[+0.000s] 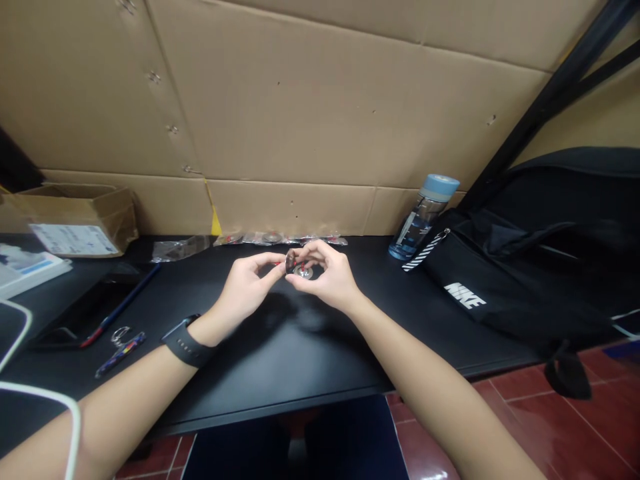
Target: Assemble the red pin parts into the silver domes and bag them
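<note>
Above the middle of the black table, my left hand (250, 283) pinches a small red part at the left side of a dark round piece (290, 262). The thumb and fingers of my right hand (327, 275) close on the same piece from the right. Just behind the fingers shows a shiny silver disc (303, 272) with red bits over it; whether it is joined to the dark piece I cannot tell. Behind both hands, a row of clear plastic packets (273, 238) with red and silver contents lies along the cardboard wall.
At the left are an open cardboard box (75, 220), a white box (30, 270), a dark phone or tablet (97, 303), a keychain (120, 353) and a white cable (75, 427). A water bottle (423, 217) and black bag (495, 280) stand at the right.
</note>
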Demonstrator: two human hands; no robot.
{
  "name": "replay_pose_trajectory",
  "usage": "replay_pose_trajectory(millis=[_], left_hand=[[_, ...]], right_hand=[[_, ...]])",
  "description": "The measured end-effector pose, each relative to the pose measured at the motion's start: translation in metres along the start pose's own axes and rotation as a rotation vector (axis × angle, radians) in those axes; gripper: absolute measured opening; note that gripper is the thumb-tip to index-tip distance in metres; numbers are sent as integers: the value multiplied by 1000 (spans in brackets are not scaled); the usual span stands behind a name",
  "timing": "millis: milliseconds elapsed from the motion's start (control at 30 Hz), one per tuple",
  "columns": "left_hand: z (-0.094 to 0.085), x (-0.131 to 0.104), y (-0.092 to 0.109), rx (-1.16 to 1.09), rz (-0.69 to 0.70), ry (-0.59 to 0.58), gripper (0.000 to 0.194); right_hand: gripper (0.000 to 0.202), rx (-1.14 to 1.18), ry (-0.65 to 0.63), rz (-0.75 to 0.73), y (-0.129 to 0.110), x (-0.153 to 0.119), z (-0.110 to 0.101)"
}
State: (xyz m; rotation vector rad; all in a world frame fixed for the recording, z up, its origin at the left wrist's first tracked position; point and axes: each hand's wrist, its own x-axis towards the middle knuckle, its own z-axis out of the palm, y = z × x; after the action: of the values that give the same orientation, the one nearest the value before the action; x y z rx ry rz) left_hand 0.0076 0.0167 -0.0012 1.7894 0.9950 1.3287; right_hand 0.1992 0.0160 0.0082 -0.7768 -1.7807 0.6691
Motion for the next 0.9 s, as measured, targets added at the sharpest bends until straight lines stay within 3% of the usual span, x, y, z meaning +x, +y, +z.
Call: replay_pose_trajectory(millis=[300, 567, 900], left_hand=[[-3, 4, -14, 162, 39, -30, 25], [-5, 3, -6, 184, 47, 18, 21], [-13, 4, 2, 205, 89, -80, 22]], right_hand=[[38, 54, -23, 55, 3, -2, 4], [38, 121, -22, 99, 7, 0, 4], [35, 240, 6, 178, 12, 0, 12]])
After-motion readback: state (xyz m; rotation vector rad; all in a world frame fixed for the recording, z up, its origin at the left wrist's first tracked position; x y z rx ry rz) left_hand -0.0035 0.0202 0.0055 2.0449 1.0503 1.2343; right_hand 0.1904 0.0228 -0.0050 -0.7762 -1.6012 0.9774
